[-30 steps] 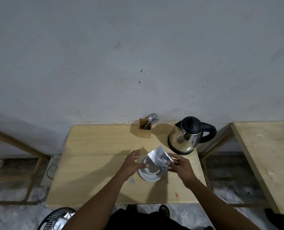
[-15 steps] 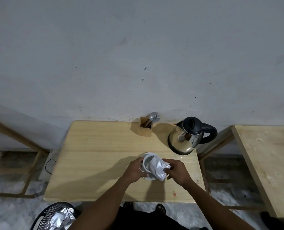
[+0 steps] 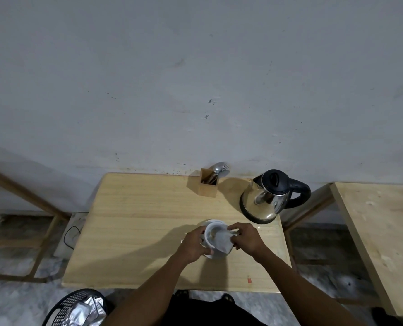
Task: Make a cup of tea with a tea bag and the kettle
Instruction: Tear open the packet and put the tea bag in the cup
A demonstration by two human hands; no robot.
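A white cup (image 3: 211, 232) stands on a white saucer (image 3: 215, 255) on the wooden table (image 3: 134, 222), near its front right. My left hand (image 3: 192, 245) is wrapped round the cup's left side. Between its fingers my right hand (image 3: 246, 240) pinches a silver tea bag sachet (image 3: 223, 242), which lies across the cup's right rim and hides part of it. A steel kettle (image 3: 265, 200) with a black lid and handle sits behind the cup at the back right, apart from both hands.
A wooden holder with spoons (image 3: 208, 183) stands at the table's back edge by the wall. A black mesh bin (image 3: 74, 308) with silver wrappers sits on the floor at the front left. A second wooden table (image 3: 379, 234) stands to the right.
The sachet has come down from above the cup onto its rim. My left hand has closed round the cup, and both hands have drawn closer together.
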